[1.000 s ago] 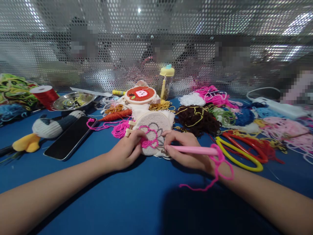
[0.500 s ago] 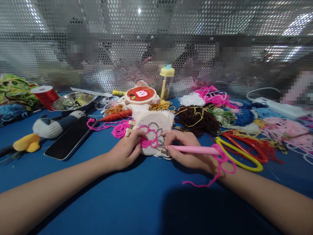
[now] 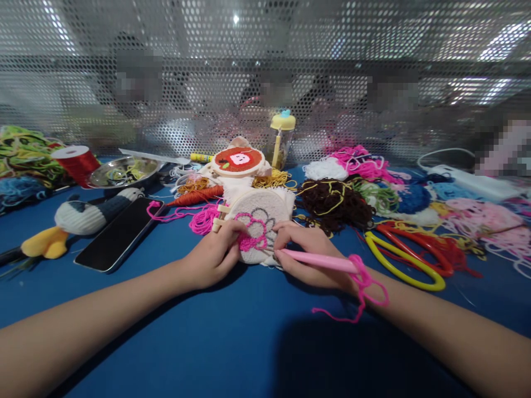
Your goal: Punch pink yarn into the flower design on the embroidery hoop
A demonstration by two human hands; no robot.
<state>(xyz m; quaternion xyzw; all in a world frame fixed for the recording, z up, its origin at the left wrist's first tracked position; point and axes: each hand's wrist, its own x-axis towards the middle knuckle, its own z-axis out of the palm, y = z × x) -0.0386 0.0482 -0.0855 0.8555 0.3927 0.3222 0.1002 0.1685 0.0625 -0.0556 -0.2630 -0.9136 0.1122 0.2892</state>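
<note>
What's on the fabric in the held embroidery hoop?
Bright pink yarn stitches and a dark flower outline. The left hand hides the fabric's lower left, the right hand its lower right.

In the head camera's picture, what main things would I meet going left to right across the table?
Blue yarn, black phone, flower hoop, pink handle, yellow loop, pale pink yarn.
</note>
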